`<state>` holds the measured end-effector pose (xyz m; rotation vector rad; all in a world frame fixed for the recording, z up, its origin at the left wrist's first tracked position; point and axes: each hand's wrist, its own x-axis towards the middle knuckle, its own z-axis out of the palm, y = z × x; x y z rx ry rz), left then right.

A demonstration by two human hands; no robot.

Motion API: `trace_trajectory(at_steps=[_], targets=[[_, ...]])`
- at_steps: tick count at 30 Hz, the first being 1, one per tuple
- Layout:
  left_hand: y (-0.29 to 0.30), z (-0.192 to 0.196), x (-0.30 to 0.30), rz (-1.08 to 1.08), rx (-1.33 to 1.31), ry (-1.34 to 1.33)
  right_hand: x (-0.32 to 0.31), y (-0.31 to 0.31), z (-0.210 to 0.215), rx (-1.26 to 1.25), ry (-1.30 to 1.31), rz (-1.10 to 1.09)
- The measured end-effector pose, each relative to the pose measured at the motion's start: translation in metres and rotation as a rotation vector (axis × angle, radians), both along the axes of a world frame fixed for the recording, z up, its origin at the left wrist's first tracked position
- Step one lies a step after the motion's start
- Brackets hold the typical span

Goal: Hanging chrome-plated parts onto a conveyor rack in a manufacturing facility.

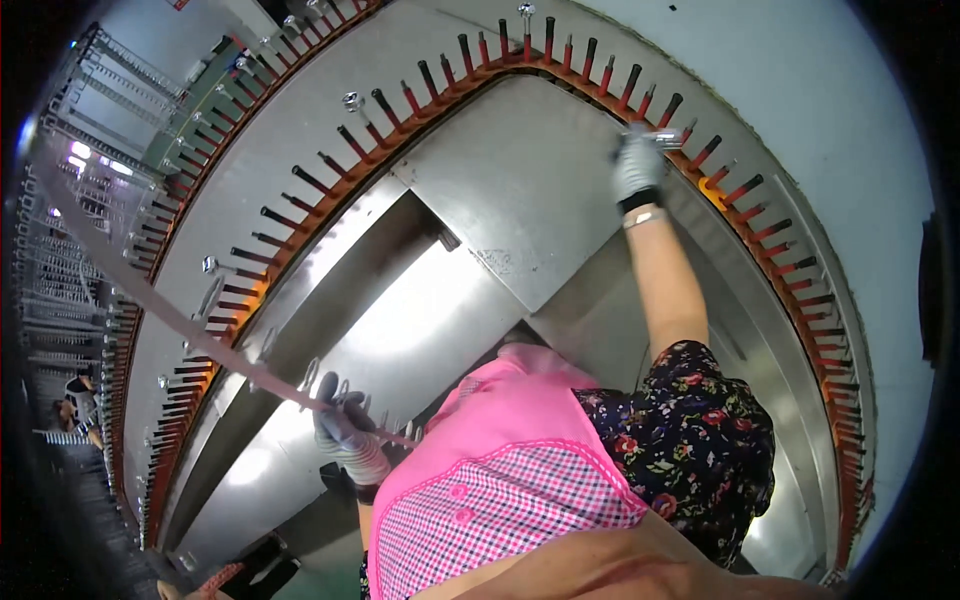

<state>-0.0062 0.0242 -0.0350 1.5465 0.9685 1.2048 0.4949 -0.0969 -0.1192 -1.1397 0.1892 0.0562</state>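
Observation:
My left hand (349, 436), in a grey-striped glove, is closed around a long pale pink rod or tube (185, 325) that slants down from the upper left. Several shiny metal pieces with loops (311, 372) sit along it, close to my fingers; whether they are threaded on it I cannot tell. My right arm stretches forward, and my gloved right hand (638, 170) is at the curved row of pegs (706, 151). A shiny metal piece (667, 138) shows at its fingertips. Motion smears those fingers, so their grip is unclear.
Red pegs with dark tips line the curved orange-brown track (440, 107), some topped with metal pieces (353, 102). Steel panels (490, 150) lie inside the curve. Another peg row (225, 137) runs at the left, beside racks of hanging metal parts (65, 290). Another person (80, 405) is far left.

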Motion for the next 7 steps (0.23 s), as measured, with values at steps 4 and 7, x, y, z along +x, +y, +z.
trace_trajectory(at_steps=[4,7], targets=[[0.003,-0.004,-0.004,-0.034,0.051,-0.013,0.111,-0.103,-0.004,-0.585,-0.208,-0.417],[0.008,-0.025,-0.018,-0.093,-0.037,-0.063,0.116,-0.104,-0.003,-1.253,-0.366,-0.331]])
